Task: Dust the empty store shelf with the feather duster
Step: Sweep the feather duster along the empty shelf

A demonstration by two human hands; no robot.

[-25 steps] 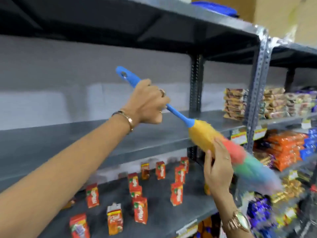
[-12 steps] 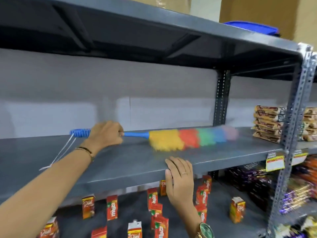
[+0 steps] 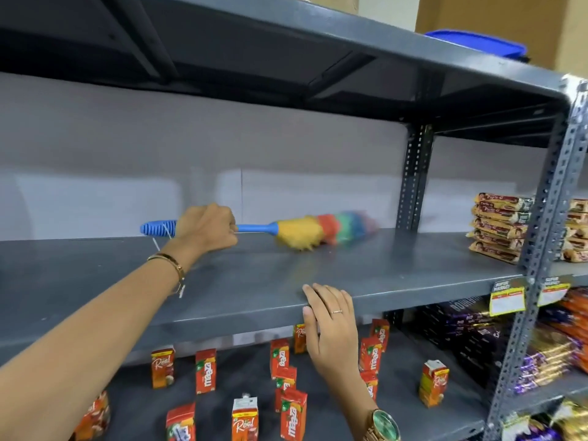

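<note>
While left hand [image 3: 206,229] fists round blue handle mid-length, feather duster [image 3: 305,232] lies low, near level: likely so rainbow head brushes flat along empty grey shelf [image 3: 397,268], toward back. Head blurred. Right hand [image 3: 331,323], fingers hooked over shelf front lip, holds nothing else: likely bracing. Juice cartons [image 3: 205,370] one tier below, biscuit packs [image 3: 499,226] at shelf's right end.

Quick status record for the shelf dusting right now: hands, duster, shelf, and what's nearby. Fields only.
left hand: closed around the duster's blue handle
right hand: open, fingers resting over the shelf's front edge
duster: lying low across the shelf, feather head pointing right, blurred by motion
shelf: grey metal, bare where the duster is
biscuit packs: stacked at the shelf's right end, apart from the duster
juice cartons: upright on the shelf below
</note>
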